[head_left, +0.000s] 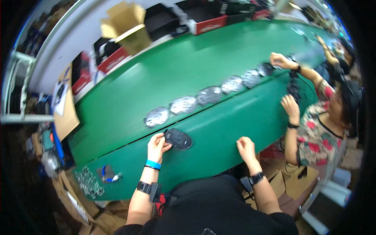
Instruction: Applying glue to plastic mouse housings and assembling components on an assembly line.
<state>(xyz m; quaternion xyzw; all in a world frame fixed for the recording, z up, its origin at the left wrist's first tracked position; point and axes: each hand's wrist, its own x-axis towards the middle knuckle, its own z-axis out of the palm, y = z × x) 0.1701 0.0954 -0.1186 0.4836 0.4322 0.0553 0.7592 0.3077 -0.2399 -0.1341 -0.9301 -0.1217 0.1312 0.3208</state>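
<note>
My left hand (158, 145) pinches the left edge of a dark, flat oval piece (179, 140), just above the near part of the green table. The piece looks black with a glossy, perhaps plastic-wrapped surface; its exact kind cannot be made out. To the right, my right hand (246, 149) hovers near the table's front edge with its fingers curled in and nothing visible in them. Beyond both hands runs a slanting row of several similar shiny, dark-and-silver oval pieces (183, 105).
At the table's (117, 129) left end lie a heap of small metallic parts (89, 182) and a blue-handled tool (106, 174). An open carton (127, 29) and red-black boxes (207, 25) line the back. On the right, a co-worker's hands (281, 61) are by the row's far end.
</note>
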